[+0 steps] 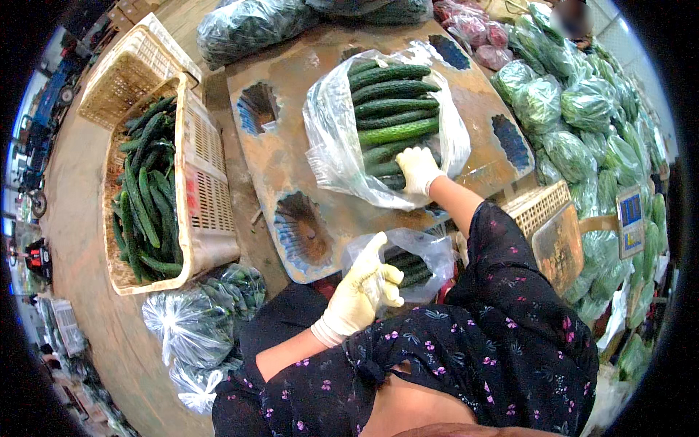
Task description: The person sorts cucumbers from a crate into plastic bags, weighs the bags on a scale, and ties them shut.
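A clear plastic bag lies spread open on a worn, rust-coloured platform. Dark green cucumbers fill it in a row, one of them a lighter green. My right hand, in a pale glove, reaches into the bag's near right side and touches the nearest cucumbers; its fingertips are partly hidden, so a grip cannot be made out. Close to my body is my gloved left hand, fingers apart and index finger extended. It is beside a second clear bag with more cucumbers inside, low in front of me.
To the left, a plastic crate holds loose cucumbers, with another crate behind it. Tied bags of cucumbers lie at the lower left. On the right stand a scale and a large heap of bagged produce. The platform has several jagged-edged holes.
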`<act>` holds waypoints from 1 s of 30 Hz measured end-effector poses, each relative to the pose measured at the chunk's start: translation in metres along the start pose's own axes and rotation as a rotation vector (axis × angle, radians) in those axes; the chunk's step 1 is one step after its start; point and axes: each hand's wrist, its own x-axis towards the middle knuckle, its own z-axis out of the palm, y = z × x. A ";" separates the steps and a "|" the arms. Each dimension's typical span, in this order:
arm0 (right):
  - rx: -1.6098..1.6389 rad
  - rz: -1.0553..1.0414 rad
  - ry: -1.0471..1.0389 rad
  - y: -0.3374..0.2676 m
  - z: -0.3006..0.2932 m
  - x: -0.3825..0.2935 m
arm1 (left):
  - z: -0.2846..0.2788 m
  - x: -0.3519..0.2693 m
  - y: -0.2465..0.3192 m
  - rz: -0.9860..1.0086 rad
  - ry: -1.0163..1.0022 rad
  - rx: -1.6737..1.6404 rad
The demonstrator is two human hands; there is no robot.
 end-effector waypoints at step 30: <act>0.862 0.649 0.506 0.075 -0.066 -0.033 | 0.004 -0.006 -0.009 0.040 0.010 0.029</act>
